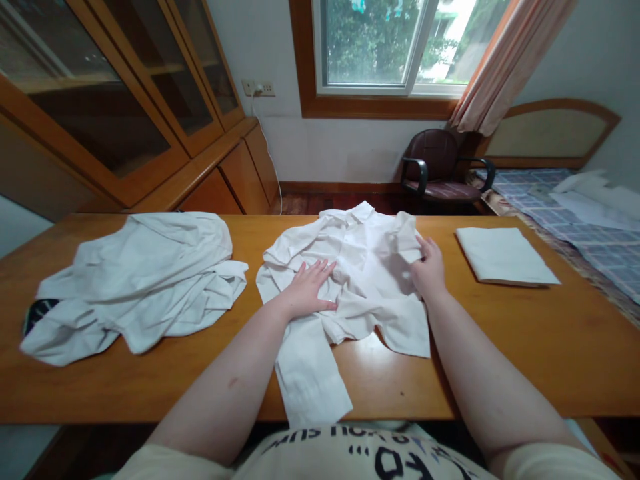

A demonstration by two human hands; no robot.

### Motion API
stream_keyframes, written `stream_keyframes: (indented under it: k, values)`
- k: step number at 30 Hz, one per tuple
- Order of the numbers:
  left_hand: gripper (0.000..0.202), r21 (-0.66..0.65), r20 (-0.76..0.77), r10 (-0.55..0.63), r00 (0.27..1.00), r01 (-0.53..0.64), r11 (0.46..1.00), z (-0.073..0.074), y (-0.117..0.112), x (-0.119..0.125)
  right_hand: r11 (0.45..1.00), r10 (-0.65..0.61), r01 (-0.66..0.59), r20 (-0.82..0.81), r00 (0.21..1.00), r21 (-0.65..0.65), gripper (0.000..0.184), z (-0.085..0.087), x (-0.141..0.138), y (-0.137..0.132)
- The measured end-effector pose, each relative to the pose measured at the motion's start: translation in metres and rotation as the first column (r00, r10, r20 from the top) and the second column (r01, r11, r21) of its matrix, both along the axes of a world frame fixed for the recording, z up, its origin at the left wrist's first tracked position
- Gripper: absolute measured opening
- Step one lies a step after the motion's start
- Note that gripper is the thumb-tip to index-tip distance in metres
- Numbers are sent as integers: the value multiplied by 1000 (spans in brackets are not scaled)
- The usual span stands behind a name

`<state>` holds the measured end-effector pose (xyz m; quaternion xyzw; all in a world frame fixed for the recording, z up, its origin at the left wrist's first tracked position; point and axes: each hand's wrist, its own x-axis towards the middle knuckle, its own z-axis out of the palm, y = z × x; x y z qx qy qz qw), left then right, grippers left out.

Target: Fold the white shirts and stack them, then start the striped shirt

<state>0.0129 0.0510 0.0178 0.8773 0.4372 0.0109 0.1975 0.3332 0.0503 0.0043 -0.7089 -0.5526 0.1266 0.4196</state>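
Seems to be at the straightening step, smoothing and arranging a white shirt (357, 267) on the middle of the tabletop (490, 347). Resting the left hand (311, 288) palm down on the left part of the cloth, fingers spread wide and gripping nothing. Holding a raised edge at the right side of the shirt with the right hand (430, 267), fingers drawn in narrow on the fabric, though partly turned from view. Note the collar (363, 212) at the far side, toward the window (367, 47), and a loose flap (315, 373), probably a sleeve, reaching down to the near edge.

Looks far from flat: creased through the middle, bunched most thickly at the left. Calls next, in all likelihood, for steadying the body under the left palm, drawing the right edge outward, then bringing the flap into line. Could go wrong by tugging too hard and dragging in fresh creases.

For containers, count the glass-fronted cabinet (150, 93) at the left. Shows little behind dark panes; cannot tell the contents.

Find a rumpled white pile (145, 280) just beside the shirt on the left, with a dark item (41, 313) peeping from the outer end, too covered to identify. Find a flat, folded white cloth (507, 257) on the right, apart from the right hand.
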Motion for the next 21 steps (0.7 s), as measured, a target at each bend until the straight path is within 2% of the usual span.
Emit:
stream_keyframes:
  k: [2,5,9,11,13,16,21]
  values:
    - [103,23,16,25,1000,-25,999,-1,-1,3,972,171,-129,213,962,-196,65,0,-7,-2]
    - [102,38,30,81,996,-82,996,9,-9,8,912,319,-173,377,870,-373,67,2,-15,-3]
    - [91,-21,-65,173,983,-174,984,44,-37,2,898,334,-129,462,822,-421,67,6,-18,-4]
    - [95,-150,-124,103,987,-121,981,62,-56,-9,900,331,-119,480,812,-419,67,6,-17,-4]
    - [93,-293,-140,-5,990,-37,955,72,-72,-24,905,323,-112,492,808,-411,64,6,-17,-4]
    - [79,-341,-115,-53,992,11,940,69,-86,-43,909,318,-108,500,805,-403,62,6,-18,-4]
    - [63,-221,0,40,999,-39,975,45,-86,-51,908,314,-100,503,805,-407,61,7,-20,-4]
